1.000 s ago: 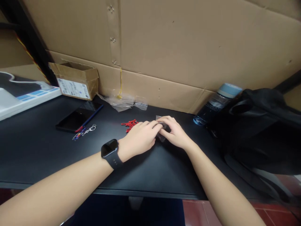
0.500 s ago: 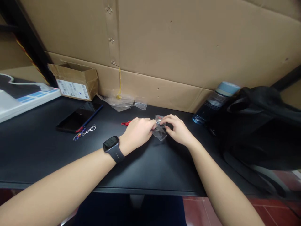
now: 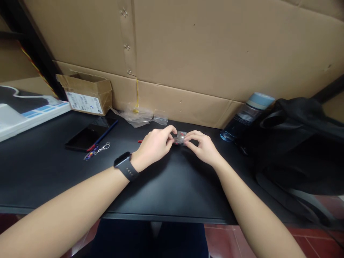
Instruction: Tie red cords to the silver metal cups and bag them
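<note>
small clear plastic packet (image 3: pixel 180 134) in a fingertip pinch

left of the left hand (image 3: pixel 154 145) lies a flat black, blue-edged phone (image 3: pixel 91 133); a red cord end (image 3: pixel 140 141) pokes out beside it. that hand is half curled, fingertips at the packet, its grip unclear. the right hand (image 3: pixel 203 148), thumb and fingers nearly together, pinches the packet's other side.

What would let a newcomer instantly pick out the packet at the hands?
On the black desk, find the left hand and right hand, in front of the cardboard wall. The packet is small, clear and shiny, between their fingertips. Unlike the clear bags by the wall, it has fingers on it.
</note>
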A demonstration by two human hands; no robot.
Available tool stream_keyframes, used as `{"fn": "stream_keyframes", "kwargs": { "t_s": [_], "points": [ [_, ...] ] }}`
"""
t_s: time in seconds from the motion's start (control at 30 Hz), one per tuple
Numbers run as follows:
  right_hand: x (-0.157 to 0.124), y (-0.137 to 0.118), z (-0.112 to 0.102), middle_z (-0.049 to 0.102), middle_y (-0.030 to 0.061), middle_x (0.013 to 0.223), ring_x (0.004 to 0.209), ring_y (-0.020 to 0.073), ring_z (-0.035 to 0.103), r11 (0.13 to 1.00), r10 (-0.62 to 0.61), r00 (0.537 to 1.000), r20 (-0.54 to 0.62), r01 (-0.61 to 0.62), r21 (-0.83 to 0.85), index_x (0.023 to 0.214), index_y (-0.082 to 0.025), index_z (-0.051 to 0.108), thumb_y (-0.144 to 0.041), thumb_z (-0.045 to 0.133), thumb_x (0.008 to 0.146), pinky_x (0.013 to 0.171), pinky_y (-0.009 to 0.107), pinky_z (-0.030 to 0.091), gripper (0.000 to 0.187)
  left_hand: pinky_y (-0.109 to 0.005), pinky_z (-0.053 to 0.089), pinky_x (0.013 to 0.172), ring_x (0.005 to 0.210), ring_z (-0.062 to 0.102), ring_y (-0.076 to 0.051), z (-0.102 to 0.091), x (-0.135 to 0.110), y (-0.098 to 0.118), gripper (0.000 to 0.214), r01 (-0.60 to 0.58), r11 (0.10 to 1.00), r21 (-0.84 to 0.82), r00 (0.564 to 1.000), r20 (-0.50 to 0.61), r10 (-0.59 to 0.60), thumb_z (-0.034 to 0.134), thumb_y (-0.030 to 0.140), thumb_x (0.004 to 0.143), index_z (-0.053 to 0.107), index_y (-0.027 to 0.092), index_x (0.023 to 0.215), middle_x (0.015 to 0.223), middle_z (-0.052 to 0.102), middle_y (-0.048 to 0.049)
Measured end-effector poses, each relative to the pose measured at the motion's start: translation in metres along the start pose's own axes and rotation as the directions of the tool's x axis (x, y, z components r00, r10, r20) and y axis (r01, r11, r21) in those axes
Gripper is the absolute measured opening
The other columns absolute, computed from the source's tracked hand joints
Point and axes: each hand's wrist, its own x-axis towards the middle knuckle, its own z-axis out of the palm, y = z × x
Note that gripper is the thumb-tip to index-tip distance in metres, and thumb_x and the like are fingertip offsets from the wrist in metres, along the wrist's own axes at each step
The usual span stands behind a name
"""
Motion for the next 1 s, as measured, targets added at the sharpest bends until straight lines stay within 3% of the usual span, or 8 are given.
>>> {"fn": "stream_keyframes", "kwargs": {
  "t_s": [0.27, 0.4, 0.47, 0.6, 0.73, 1.0],
  "points": [
    [0.0, -0.001, -0.005, 0.073, 0.0058, 0.106, 0.104, 0.0235, 0.066, 0.997, 0.051, 0.998, 0.035, -0.053, 0.062, 0.086, -0.023, 0.073, -0.031, 0.06, 0.098, 0.098, 0.041, 0.049, 0.019, -0.028, 0.049, 0.071, 0.07, 0.072, -0.018, -0.007, 0.004, -0.006, 0.036, 0.084, 0.993, -0.085, 0.993, 0.095, -0.076, 0.061, 0.017, 0.087, 0.056, 0.025, 0.121, 0.081, 0.076, 0.0026],
    [0.001, -0.003, -0.003, 0.071, 0.0049, 0.104, 0.098, 0.022, 0.065, 0.999, 0.039, 0.996, 0.078, -0.04, 0.008, 0.077, -0.022, 0.071, -0.031, 0.055, 0.101, 0.092, 0.039, 0.049, 0.03, -0.027, 0.048, 0.067, 0.065, 0.07, -0.018, -0.003, 0.007, -0.012, 0.057, 0.255, 0.946, -0.2, 0.939, 0.285, -0.193, 0.066, 0.019, 0.078, 0.047, 0.021, 0.132, 0.074, 0.076, 0.0039],
    [0.0, -0.004, 0.0, 0.07, 0.0047, 0.104, 0.099, 0.0225, 0.064, 0.998, 0.041, 0.993, 0.11, -0.037, -0.042, 0.073, -0.022, 0.069, -0.03, 0.057, 0.1, 0.093, 0.04, 0.048, 0.031, -0.027, 0.048, 0.066, 0.063, 0.07, -0.018, -0.002, 0.006, -0.014, 0.064, 0.279, 0.941, -0.19, 0.919, 0.336, -0.205, 0.066, 0.018, 0.075, 0.045, 0.021, 0.135, 0.072, 0.075, 0.0043],
    [-0.002, -0.005, 0.005, 0.07, 0.0042, 0.103, 0.101, 0.0236, 0.062, 0.992, 0.063, 0.982, 0.177, -0.042, -0.119, 0.067, -0.021, 0.067, -0.026, 0.063, 0.095, 0.095, 0.044, 0.046, 0.028, -0.031, 0.046, 0.078, 0.071, 0.072, -0.02, 0.0, 0.004, -0.01, 0.056, 0.193, 0.981, -0.031, 0.937, 0.303, -0.175, 0.064, 0.02, 0.076, 0.052, 0.025, 0.13, 0.074, 0.076, 0.0048],
    [-0.004, -0.005, 0.004, 0.069, 0.0039, 0.102, 0.098, 0.0229, 0.062, 0.988, 0.088, 0.977, 0.193, -0.062, -0.139, 0.067, -0.021, 0.067, -0.025, 0.065, 0.093, 0.093, 0.044, 0.045, 0.027, -0.037, 0.04, 0.092, 0.086, 0.073, -0.022, 0.005, 0.0, -0.004, 0.038, 0.079, 0.994, 0.072, 0.968, 0.232, -0.094, 0.058, 0.025, 0.087, 0.055, 0.026, 0.126, 0.081, 0.077, 0.0036],
    [-0.005, -0.008, 0.003, 0.068, 0.0047, 0.109, 0.105, 0.0271, 0.059, 0.963, 0.16, 0.972, 0.172, -0.116, -0.241, 0.077, -0.023, 0.069, -0.035, 0.066, 0.095, 0.093, 0.048, 0.039, 0.022, -0.039, 0.035, 0.09, 0.085, 0.071, -0.023, 0.013, -0.003, -0.009, 0.03, 0.025, 0.988, 0.156, 0.98, 0.193, -0.055, 0.051, 0.026, 0.097, 0.058, 0.027, 0.125, 0.087, 0.077, -0.0007]
  ]
}}
